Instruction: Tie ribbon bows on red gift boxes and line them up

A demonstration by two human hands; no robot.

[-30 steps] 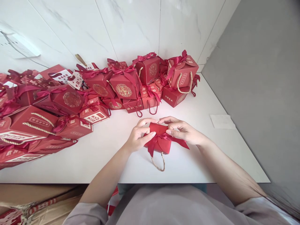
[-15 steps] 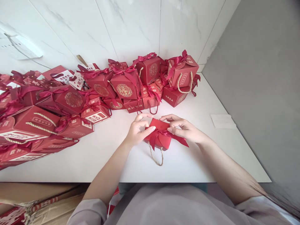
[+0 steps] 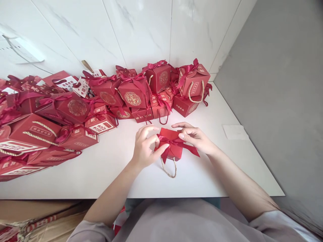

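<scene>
A small red gift box with a dark red ribbon bow and a beige rope handle sits on the white table in front of me. My left hand grips the box's left side, thumb pressed on the ribbon. From the right, my right hand pinches the ribbon on top of the box. Both hands are closed on the box and its bow.
Several finished red gift boxes with ribbons and rope handles are piled along the white marble wall, spreading to the far left. A white slip of paper lies at the right. A cardboard box sits below the table's front edge.
The box has shifted slightly away from me and turned a little between my hands. My left thumb has moved lower on the ribbon; my right fingers stay pinched on the bow.
</scene>
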